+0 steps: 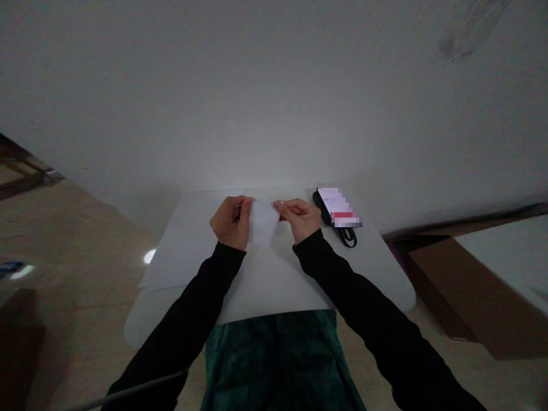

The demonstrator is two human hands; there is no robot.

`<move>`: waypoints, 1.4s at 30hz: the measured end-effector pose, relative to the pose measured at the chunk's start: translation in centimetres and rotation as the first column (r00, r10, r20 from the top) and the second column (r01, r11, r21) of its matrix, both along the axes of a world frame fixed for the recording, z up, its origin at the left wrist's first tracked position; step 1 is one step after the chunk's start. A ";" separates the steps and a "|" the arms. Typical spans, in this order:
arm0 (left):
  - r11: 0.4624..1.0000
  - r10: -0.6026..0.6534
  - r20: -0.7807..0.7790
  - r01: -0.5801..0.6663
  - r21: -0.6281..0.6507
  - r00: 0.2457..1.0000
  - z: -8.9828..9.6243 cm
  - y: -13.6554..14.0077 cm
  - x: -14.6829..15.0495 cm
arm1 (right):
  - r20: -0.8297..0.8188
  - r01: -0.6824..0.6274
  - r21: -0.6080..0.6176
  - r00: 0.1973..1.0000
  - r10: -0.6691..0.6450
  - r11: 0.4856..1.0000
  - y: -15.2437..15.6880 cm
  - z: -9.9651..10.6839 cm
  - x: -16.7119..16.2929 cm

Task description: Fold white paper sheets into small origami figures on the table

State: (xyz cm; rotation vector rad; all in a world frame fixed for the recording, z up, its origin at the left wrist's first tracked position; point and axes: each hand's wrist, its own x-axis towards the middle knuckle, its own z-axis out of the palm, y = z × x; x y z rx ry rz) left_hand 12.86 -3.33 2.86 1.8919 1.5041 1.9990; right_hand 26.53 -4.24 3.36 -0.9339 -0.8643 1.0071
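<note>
Between my two hands is a small piece of white paper (262, 224), held up over the table. My left hand (233, 221) pinches its left edge near the top, thumb against fingers. At the upper right corner, my right hand (300, 217) grips the same paper between thumb and fingertips. The paper's lower edge hangs free toward me. Larger white sheets (177, 245) lie flat on the left part of the table, partly under my left forearm.
A white table (274, 285) stands against a pale wall (274, 103). To the right lie a phone with a lit screen (336, 205) and a black strap loop (349, 237). A cardboard box (492, 297) sits on the floor at right.
</note>
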 end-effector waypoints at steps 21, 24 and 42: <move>0.998 -0.018 -0.072 0.021 0.054 0.997 -0.1 0.4 -0.4 | 0.185 0.022 0.086 0.982 -0.037 0.996 0.6 -0.1 0.9; 0.998 -0.014 -0.062 0.017 0.052 0.998 -0.2 0.6 -0.5 | 0.169 0.020 0.048 0.985 -0.028 0.999 0.6 -0.2 0.7; 1.000 0.015 -0.012 -0.014 0.021 1.000 -0.1 1.1 -0.8 | 0.111 -0.237 0.004 0.966 0.235 0.971 0.2 -1.2 -0.9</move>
